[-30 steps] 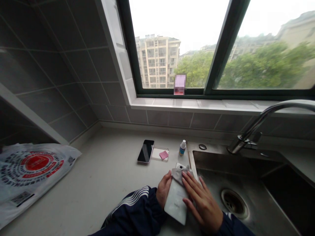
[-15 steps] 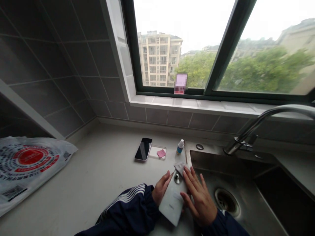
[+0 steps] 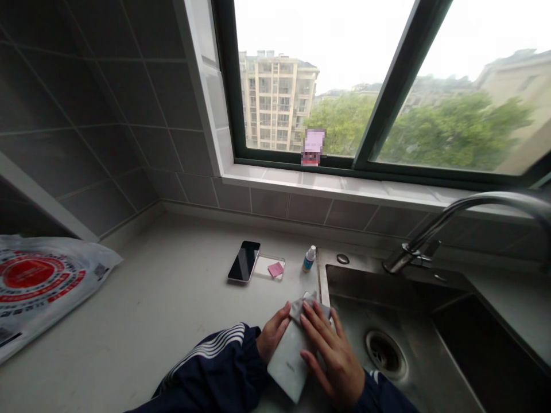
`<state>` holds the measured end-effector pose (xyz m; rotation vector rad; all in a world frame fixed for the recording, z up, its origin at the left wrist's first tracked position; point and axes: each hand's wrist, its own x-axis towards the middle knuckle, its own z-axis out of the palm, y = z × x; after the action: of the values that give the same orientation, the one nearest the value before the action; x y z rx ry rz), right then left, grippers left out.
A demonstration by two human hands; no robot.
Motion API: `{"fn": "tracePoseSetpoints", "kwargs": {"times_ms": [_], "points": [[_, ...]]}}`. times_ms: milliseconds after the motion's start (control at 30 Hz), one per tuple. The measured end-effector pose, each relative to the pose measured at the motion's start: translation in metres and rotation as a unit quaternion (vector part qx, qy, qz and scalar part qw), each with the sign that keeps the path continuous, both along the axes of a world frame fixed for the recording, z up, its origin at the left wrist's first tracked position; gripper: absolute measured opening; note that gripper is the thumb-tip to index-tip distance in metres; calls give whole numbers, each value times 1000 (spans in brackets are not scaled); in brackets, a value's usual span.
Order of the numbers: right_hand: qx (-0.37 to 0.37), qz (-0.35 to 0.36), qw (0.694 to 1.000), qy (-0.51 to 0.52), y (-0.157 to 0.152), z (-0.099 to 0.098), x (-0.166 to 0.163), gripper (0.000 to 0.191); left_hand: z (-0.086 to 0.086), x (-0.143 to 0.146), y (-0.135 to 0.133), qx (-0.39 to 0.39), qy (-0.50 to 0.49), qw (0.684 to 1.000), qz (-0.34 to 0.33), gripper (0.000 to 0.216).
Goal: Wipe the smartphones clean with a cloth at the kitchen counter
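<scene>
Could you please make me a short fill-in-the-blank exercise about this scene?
1. The left hand holds the pale phone while the right hand presses a ____ cloth on it.
2. In the picture, the dark-screened phone lies to the ____ of the clear case.
3. The small square on that case is ____.
4. The little bottle by the sink has a ____ cap.

Missing words: grey; left; pink; white.

Right fingers on cloth over phone

The white phone is partly hidden — by cloth.
</scene>
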<state>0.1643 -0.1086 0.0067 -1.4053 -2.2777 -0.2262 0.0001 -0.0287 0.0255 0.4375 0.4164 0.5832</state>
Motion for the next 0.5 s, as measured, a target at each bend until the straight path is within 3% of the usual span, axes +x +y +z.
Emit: {"fn": "tracePoseSetpoints", "kwargs": {"times_ms": [100, 267, 500], "points": [[-1, 12, 1000, -7, -2, 0, -1, 62, 3, 0, 0, 3, 24, 1000, 16, 39], [-10, 13, 1000, -27, -1, 2, -1, 60, 7, 2, 1, -18, -2, 1000, -19, 45], [-23, 18, 999, -25, -2, 0, 1, 60, 1, 2, 2, -20, -10, 1000, -15, 40]]}}
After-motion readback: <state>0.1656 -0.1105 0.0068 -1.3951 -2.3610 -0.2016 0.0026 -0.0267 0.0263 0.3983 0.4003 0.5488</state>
